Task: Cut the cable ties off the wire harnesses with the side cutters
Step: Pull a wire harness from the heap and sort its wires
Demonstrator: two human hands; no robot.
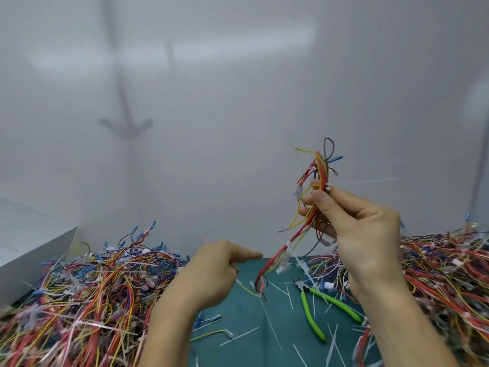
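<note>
Green-handled side cutters [310,312] lie idle on the tabletop [238,313]. Head view: right hand [362,229] grasps the raised wire harness [318,170]; left hand [211,274] is relaxed and empty. Recommended: fetch the cutters and snip each tie clear of the insulation.

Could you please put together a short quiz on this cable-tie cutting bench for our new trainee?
1. Multiple choice: where are the side cutters?
A. In the right hand
B. Lying on the green mat
C. On top of the left pile of wires

2. True or false: the right hand grips a wire harness raised above the mat.

3. Fill in the blank: the handles of the side cutters are coloured ____.

Key: 1 B; 2 true; 3 green.
</note>
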